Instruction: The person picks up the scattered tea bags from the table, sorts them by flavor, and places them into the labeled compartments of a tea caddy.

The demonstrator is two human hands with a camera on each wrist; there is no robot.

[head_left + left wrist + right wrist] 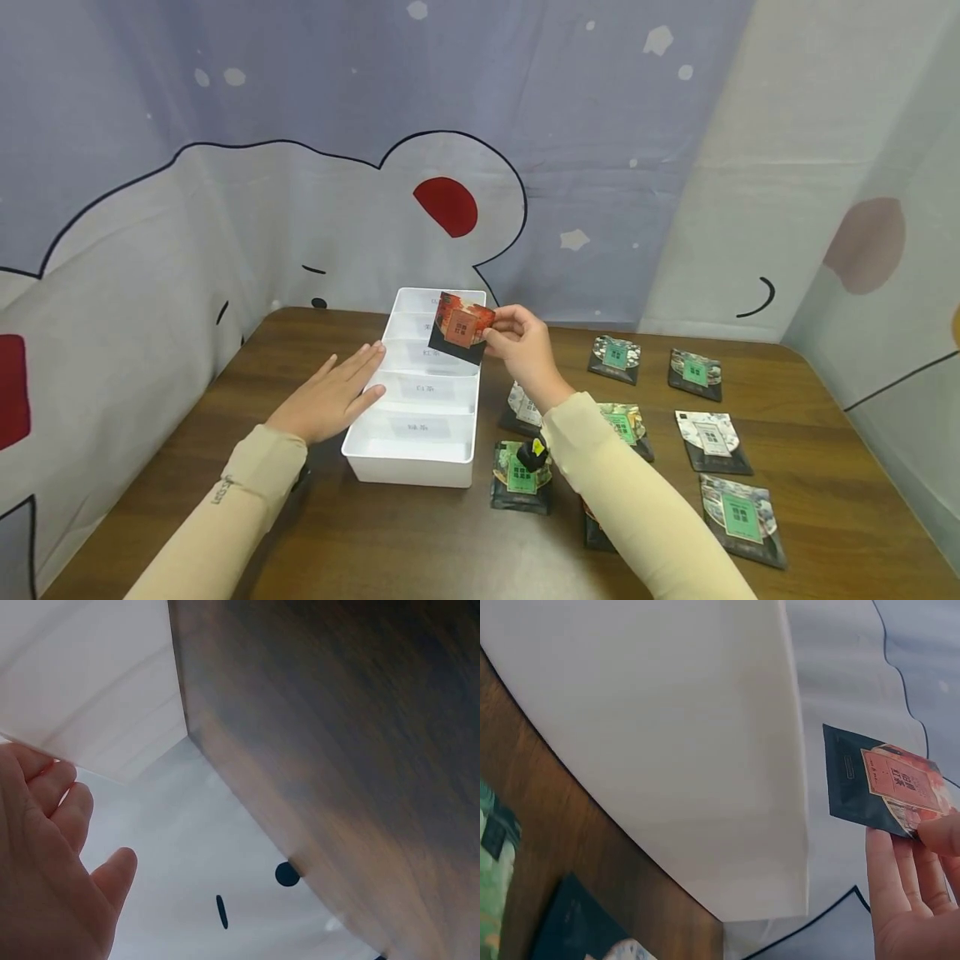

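Head view: a red packet (460, 327) is held above the far half of a white box (408, 469), clear of its floor.
Right hand (521, 342): packet pinched by its right edge between thumb and fingertips; printed face left mostly uncovered.
Left hand (333, 396): fingers straight, mostly side by side, thumb spread apart; box touched at its left rim, nothing gripped.
White box: divided crosswise by dividers (461, 392) into compartments, paper labels (426, 389) fixed inside.
Loose packets: spread on the table (420, 542) right of the box, a green-labelled one (742, 517) lying near right; some partly hidden by the right forearm.
Pinch: judged secure; best left light and at the edge, so that the packet is not creased.
Lowering: better done upright and slowly, between dividers, so that no corner is caught.
Steadying: light sideways contact is probably enough; by a hard push the box could be slid right.
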